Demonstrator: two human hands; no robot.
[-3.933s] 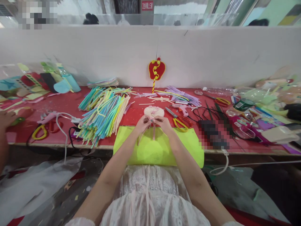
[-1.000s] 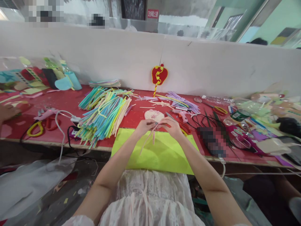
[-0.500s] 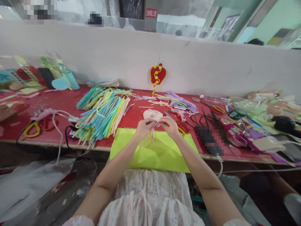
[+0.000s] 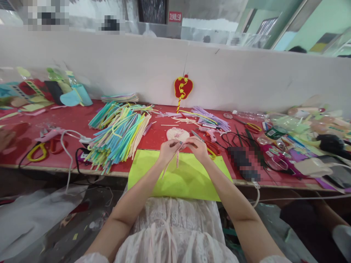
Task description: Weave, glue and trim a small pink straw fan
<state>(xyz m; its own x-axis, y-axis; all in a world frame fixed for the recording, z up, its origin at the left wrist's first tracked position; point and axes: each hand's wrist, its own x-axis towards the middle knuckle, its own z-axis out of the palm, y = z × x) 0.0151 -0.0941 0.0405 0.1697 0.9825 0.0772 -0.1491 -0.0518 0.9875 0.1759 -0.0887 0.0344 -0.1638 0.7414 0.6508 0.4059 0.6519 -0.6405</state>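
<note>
A cream fan-shaped craft piece [image 4: 177, 134] with small pink decorations lies just beyond my fingertips, partly hidden by them. Its pink handle [image 4: 177, 160] points toward me over the yellow-green sheet [image 4: 175, 180]. My left hand [image 4: 170, 148] is closed in a pinch at the lower edge of the piece, and a thin pink pipe cleaner [image 4: 165, 170] trails down from its fingers. Close beside it, my right hand [image 4: 197, 147] pinches at the same spot, where the handle meets the fan. The exact contact of the fingertips is too small to make out.
A heap of pastel pipe cleaners [image 4: 120, 135] lies left, purple ones [image 4: 211, 117] behind. A red fan [image 4: 183, 87] leans on the white partition. Right are a pink glue gun [image 4: 211, 134], yellow-handled pliers [image 4: 211, 152] and cables. Another person's hand [image 4: 6, 138] is far left.
Since the earliest frame the view has tilted and shifted slightly. My hands stay together at the fan's base, fingers making small movements. The pink strand still hangs on the left.
</note>
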